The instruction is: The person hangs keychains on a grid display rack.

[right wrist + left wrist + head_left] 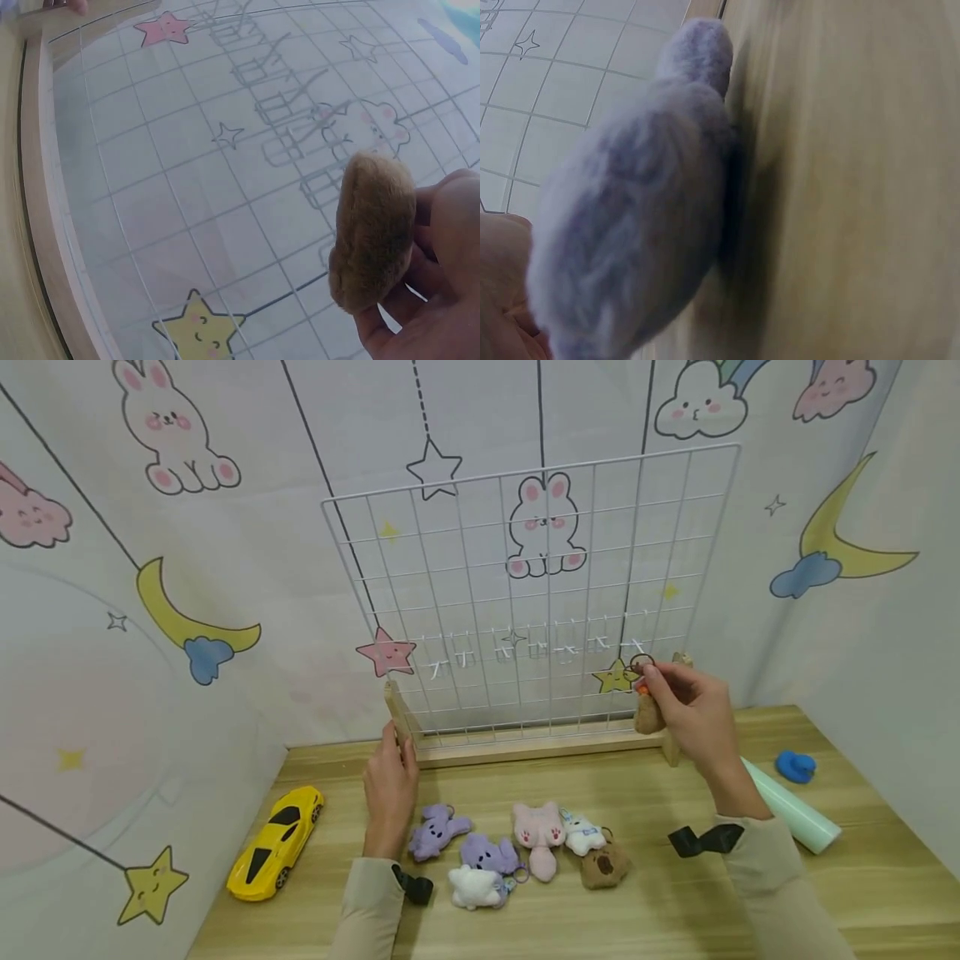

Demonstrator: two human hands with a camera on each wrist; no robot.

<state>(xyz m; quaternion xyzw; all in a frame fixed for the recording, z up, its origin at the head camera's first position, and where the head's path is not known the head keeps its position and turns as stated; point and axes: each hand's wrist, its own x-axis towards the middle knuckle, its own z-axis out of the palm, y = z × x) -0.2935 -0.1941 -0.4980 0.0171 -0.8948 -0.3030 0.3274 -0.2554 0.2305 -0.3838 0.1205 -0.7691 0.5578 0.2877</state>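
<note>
My right hand (693, 710) pinches the ring of a brown plush keychain (648, 713) in front of the right end of a white wire grid rack (525, 585). In the right wrist view the fuzzy brown plush (373, 232) hangs beside the fingers, its ring hidden. Small white hooks (538, 649) line the rack's lower part; the rightmost is just above the ring. At the rack's left end my left hand (392, 781) grips the wooden stand (402, 714). Close to that wrist lies a purple plush keychain (437, 832), large and blurred in the left wrist view.
More plush keychains lie in front: another purple one (487, 853), a white one (477, 887), a pink one (538, 828), a white-and-blue one (582, 833) and a brown one (604, 866). A yellow toy car (277, 843) stands left; a mint-green tube (795, 810) and blue toy duck (796, 767) lie right.
</note>
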